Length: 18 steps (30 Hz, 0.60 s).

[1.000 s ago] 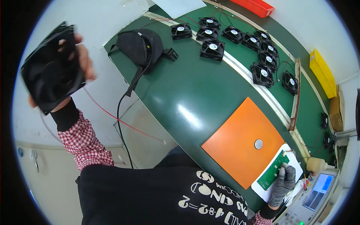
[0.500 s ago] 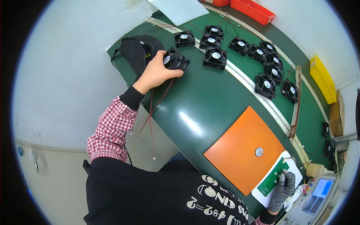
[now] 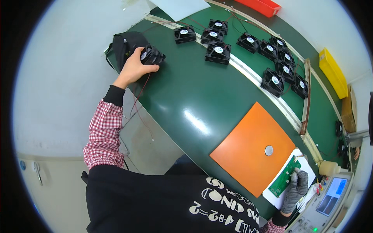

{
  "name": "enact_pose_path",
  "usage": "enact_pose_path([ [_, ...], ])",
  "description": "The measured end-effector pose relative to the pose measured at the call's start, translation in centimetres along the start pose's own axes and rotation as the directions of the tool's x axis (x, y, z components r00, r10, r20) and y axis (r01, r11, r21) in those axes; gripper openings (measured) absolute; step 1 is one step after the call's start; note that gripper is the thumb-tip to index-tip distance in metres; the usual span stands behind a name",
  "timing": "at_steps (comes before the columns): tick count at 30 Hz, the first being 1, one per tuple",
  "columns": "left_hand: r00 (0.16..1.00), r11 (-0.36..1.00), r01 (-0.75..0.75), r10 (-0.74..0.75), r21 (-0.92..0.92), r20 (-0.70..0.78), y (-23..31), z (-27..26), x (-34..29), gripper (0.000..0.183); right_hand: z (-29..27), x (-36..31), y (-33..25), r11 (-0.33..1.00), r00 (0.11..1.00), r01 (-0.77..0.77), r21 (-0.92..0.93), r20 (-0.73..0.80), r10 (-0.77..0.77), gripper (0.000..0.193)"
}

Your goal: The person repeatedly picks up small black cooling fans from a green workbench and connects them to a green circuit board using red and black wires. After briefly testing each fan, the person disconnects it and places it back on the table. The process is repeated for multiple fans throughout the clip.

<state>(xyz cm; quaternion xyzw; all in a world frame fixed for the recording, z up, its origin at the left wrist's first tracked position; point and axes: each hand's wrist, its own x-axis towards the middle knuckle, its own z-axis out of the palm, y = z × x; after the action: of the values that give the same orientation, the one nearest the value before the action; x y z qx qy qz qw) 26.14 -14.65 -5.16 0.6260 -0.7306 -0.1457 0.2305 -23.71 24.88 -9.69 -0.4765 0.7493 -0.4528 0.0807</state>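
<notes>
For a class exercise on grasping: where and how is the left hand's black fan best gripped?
The black fan is probably best pinched across opposite outer frame walls, from the near side, where the left hand meets it. The square frame gives flat surfaces away from the hub; red wires hang on that side, so avoid them.

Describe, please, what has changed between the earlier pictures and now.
The left hand brought the black cooling fan from the air at far left over to the green table, then shifted it left beside the black bag, holding it in all three pictures. The gloved right hand stays at the green circuit board.
</notes>
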Motion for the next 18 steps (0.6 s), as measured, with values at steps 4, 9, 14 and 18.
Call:
enact_pose_path([
  [4, 0.984, 0.978, -0.179, 0.18, 0.105, -0.004, 5.7, 0.1, -5.2, 0.089, 0.0, 0.0, -0.4, 1.0, 1.0, -0.024, -0.018, 0.001, 0.024, 0.013],
  [9, 0.982, 0.939, -0.186, 0.186, 0.289, 0.03, 8.1, 1.6, -8.2, 0.087, -0.2, -0.1, -0.4, 0.999, 1.0, -0.011, -0.045, 0.015, 0.011, 0.013],
  [14, 0.989, 0.902, -0.097, 0.039, 0.42, 0.145, 6.8, 2.5, -5.6, 0.096, -0.4, -0.1, 0.0, 0.995, 0.997, 0.078, -0.062, 0.031, -0.076, 0.014],
  [18, 0.946, 0.681, -0.254, 0.322, 0.687, 0.03, 8.9, 2.4, -5.1, 0.11, -0.2, 0.4, -0.9, 0.991, 0.992, 0.116, -0.068, 0.048, -0.113, 0.015],
])
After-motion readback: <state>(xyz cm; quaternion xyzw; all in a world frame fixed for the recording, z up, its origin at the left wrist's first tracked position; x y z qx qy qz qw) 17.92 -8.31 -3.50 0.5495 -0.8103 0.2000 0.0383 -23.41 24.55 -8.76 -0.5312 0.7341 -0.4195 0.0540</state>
